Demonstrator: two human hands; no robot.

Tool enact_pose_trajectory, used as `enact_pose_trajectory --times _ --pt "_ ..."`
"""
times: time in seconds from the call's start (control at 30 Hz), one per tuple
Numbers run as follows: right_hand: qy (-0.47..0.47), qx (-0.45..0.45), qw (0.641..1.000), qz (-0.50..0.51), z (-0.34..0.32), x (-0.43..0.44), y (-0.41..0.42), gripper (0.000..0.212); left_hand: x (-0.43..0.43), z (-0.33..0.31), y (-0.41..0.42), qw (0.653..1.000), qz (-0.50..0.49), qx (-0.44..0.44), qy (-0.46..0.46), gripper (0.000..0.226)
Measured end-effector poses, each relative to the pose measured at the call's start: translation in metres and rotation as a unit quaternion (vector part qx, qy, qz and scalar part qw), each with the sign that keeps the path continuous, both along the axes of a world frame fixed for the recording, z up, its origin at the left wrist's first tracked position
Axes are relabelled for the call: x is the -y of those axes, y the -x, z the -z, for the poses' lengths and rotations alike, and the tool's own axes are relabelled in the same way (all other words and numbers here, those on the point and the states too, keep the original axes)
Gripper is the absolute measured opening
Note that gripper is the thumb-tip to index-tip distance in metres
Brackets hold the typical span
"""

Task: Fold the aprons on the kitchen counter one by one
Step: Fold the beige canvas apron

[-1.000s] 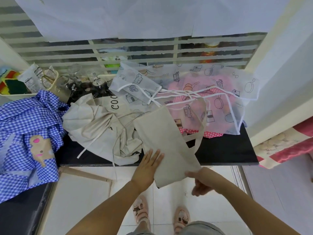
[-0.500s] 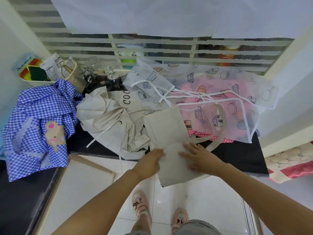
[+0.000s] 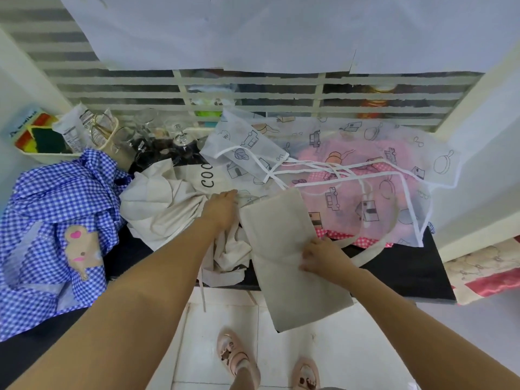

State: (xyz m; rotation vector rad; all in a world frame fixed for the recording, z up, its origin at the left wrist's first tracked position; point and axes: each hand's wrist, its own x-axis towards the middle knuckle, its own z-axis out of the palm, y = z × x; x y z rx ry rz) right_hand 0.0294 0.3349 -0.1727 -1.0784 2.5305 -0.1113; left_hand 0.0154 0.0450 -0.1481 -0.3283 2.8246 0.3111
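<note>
A beige apron (image 3: 284, 249), folded into a long strip, lies across the black counter (image 3: 408, 268), and its near end hangs over the front edge. My left hand (image 3: 221, 211) is at the strip's far left corner, fingers curled down into the cloth. My right hand (image 3: 319, 257) grips the strip's right edge at mid-length. A loose beige strap (image 3: 368, 249) curves out to the right of that hand. More aprons lie around: a crumpled beige one lettered "COO" (image 3: 166, 204), a blue gingham one (image 3: 53, 209) at left, and a sheer printed one (image 3: 374, 164) over pink gingham.
Drinking glasses (image 3: 146, 128) and a pale tray with sponges (image 3: 36, 139) stand at the back left, before a slatted window (image 3: 253, 88). A white wall (image 3: 484, 153) closes off the counter's right end. Below the counter edge is tiled floor with my sandalled feet (image 3: 239, 358).
My left hand left the strip's near part and reached away from me to its far left corner. My right hand went from lying flat on the strip to gripping its right edge.
</note>
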Motion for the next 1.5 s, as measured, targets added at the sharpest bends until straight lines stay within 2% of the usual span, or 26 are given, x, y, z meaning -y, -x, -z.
enact_pose_trajectory --times 0.1,0.2,0.27,0.4,0.47,0.53,0.63,0.7,0.77,0.83,0.87,0.9,0.97,1.0,1.07,1.13,1.17,1.2,1.23,1.27,1.3,1.37,1.4,1.47,1.5 --pt "0.019 0.026 0.994 0.107 0.010 0.002 -0.008 0.038 0.004 0.015 0.002 0.997 -0.004 0.047 0.056 0.044" --pt "0.022 0.016 0.993 0.118 0.016 0.004 -0.011 0.039 0.014 0.021 0.005 0.993 0.006 0.081 0.081 0.031" --pt "0.017 0.012 0.992 0.126 0.020 0.005 -0.008 0.037 0.022 0.012 0.011 0.995 0.020 0.078 0.063 0.023" --pt "0.008 0.021 0.989 0.146 0.017 0.010 -0.007 0.036 0.037 -0.033 0.034 0.988 -0.008 0.127 -0.087 0.023" --pt "0.001 0.027 0.988 0.155 0.013 0.014 -0.008 0.036 0.043 -0.062 0.043 0.966 -0.058 0.162 -0.194 0.023" --pt "0.002 0.034 0.987 0.157 0.011 0.015 -0.009 0.037 0.043 -0.086 0.051 0.927 -0.102 0.188 -0.307 0.020" --pt "-0.005 0.047 0.985 0.164 0.005 0.017 -0.011 0.039 0.037 -0.106 0.060 0.889 -0.152 0.143 -0.408 0.023" --pt "-0.011 0.053 0.984 0.168 0.003 0.018 -0.011 0.039 0.027 -0.112 0.064 0.890 -0.165 0.064 -0.421 0.024" --pt "-0.022 0.056 0.984 0.168 0.000 0.020 -0.011 0.039 0.015 -0.116 0.060 0.907 -0.145 -0.005 -0.396 0.024" --pt "-0.029 0.059 0.984 0.168 -0.001 0.020 -0.010 0.039 -0.005 -0.117 0.045 0.894 -0.133 -0.035 -0.428 0.025" --pt "-0.033 0.062 0.983 0.169 -0.001 0.021 -0.009 0.040 -0.016 -0.116 0.037 0.860 -0.137 -0.037 -0.491 0.029" --pt "-0.035 0.065 0.983 0.170 -0.001 0.021 -0.009 0.041 -0.028 -0.113 0.029 0.797 -0.160 -0.028 -0.582 0.037" --pt "-0.035 0.070 0.982 0.174 -0.002 0.021 -0.009 0.041 -0.051 -0.101 0.016 0.641 -0.227 0.008 -0.733 0.042" --pt "-0.036 0.074 0.981 0.175 -0.001 0.021 -0.008 0.042 -0.060 -0.091 0.011 0.586 -0.268 0.022 -0.765 0.039" --pt "-0.045 0.083 0.979 0.179 -0.001 0.022 -0.006 0.041 -0.078 -0.071 0.002 0.500 -0.360 0.028 -0.787 0.033" --pt "-0.016 0.097 0.971 0.217 -0.003 0.024 -0.004 0.034 -0.090 -0.053 -0.006 0.387 -0.453 0.007 -0.803 0.030" --pt "0.027 0.103 0.960 0.258 -0.004 0.026 -0.003 0.028 -0.095 -0.046 -0.010 0.347 -0.495 -0.008 -0.796 0.029" --pt "0.086 0.103 0.942 0.307 -0.007 0.027 -0.003 0.024 -0.099 -0.040 -0.015 0.327 -0.527 -0.016 -0.784 0.026" --pt "0.149 0.094 0.918 0.356 -0.011 0.028 -0.004 0.022 -0.101 -0.035 -0.020 0.325 -0.548 -0.016 -0.771 0.022" --pt "0.215 0.079 0.889 0.397 -0.018 0.029 -0.005 0.021 -0.105 -0.030 -0.024 0.339 -0.561 -0.006 -0.755 0.018" --pt "0.274 0.072 0.859 0.427 -0.027 0.032 -0.007 0.022 -0.107 -0.026 -0.028 0.360 -0.567 0.012 -0.741 0.015" --pt "0.353 0.121 0.816 0.442 -0.042 0.036 -0.008 0.029 -0.110 -0.021 -0.032 0.412 -0.547 0.052 -0.727 0.010" --pt "0.356 0.161 0.816 0.426 -0.047 0.039 -0.008 0.034 -0.111 -0.021 -0.033 0.430 -0.526 0.066 -0.730 0.010" --pt "0.306 0.251 0.833 0.387 -0.052 0.042 -0.009 0.040 -0.113 -0.025 -0.036 0.451 -0.481 0.079 -0.748 0.012" --pt "0.285 0.295 0.830 0.377 -0.052 0.041 -0.010 0.039 -0.114 -0.031 -0.038 0.465 -0.453 0.082 -0.756 0.012"
